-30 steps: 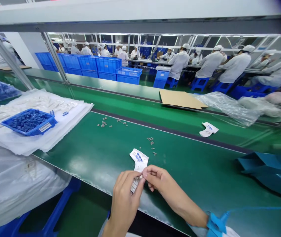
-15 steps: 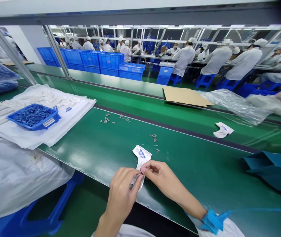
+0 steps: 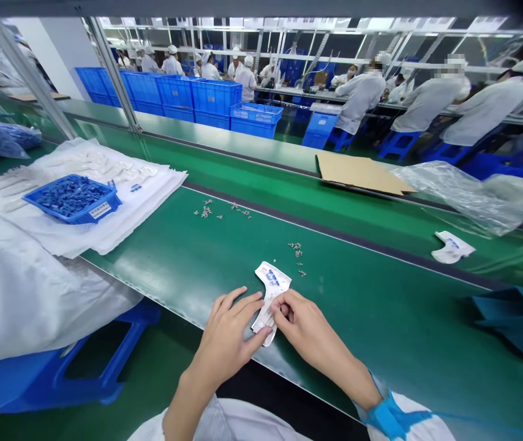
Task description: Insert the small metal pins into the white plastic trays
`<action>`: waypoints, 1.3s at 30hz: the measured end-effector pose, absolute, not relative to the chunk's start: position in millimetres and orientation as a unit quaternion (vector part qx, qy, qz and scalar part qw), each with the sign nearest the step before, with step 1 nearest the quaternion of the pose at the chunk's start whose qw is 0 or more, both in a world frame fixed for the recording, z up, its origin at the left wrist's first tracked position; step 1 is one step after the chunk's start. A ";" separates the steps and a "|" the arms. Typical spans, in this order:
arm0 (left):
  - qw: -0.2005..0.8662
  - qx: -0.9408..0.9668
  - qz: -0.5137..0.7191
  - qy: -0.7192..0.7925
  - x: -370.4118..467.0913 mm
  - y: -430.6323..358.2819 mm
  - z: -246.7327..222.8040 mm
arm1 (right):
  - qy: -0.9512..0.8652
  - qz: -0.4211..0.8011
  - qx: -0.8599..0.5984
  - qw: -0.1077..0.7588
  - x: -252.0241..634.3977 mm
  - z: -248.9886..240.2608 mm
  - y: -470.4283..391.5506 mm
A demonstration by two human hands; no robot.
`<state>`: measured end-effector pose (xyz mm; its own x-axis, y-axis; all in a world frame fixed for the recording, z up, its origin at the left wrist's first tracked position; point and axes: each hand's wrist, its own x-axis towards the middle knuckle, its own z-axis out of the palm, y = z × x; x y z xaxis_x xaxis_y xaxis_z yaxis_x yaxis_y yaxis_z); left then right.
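Observation:
A white curved plastic shell [image 3: 271,283] with a blue piece set in its upper end lies on the green bench close to the front edge. My left hand [image 3: 230,327] is at the shell's left side, fingers spread and the thumb stretched over its lower end. Over the shell's right side, my right hand [image 3: 296,315] has thumb and forefinger pinched together; whatever is between them is hidden. Small metal parts [image 3: 296,248] lie loose on the bench beyond the shell. A blue band [image 3: 392,416] circles my right wrist.
At the left, a blue tray [image 3: 71,199] of small blue parts sits on white sheeting [image 3: 151,214]. Another white shell [image 3: 452,247] lies on the strip at the right. Cardboard [image 3: 362,171] and clear plastic [image 3: 459,190] lie behind. People in white work across the aisle.
My hands were touching at the fingertips over the shell; they have parted. The left fingers have spread out, and the right hand stays pinched over the shell. The view has shifted slightly.

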<state>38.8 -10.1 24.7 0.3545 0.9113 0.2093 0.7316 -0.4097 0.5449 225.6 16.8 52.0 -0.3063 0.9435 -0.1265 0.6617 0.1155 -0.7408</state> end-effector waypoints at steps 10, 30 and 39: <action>0.177 0.803 0.256 0.508 38.8 -10.7 24.9 | -0.744 0.336 -0.567 0.109 224.0 63.2 24.7; 0.162 0.805 0.260 0.507 38.3 -10.3 22.0 | -0.735 0.321 -0.575 0.163 237.9 55.3 32.0; 0.134 0.795 0.261 0.531 48.5 -10.8 17.0 | -0.734 0.131 -0.650 0.145 286.4 27.7 73.9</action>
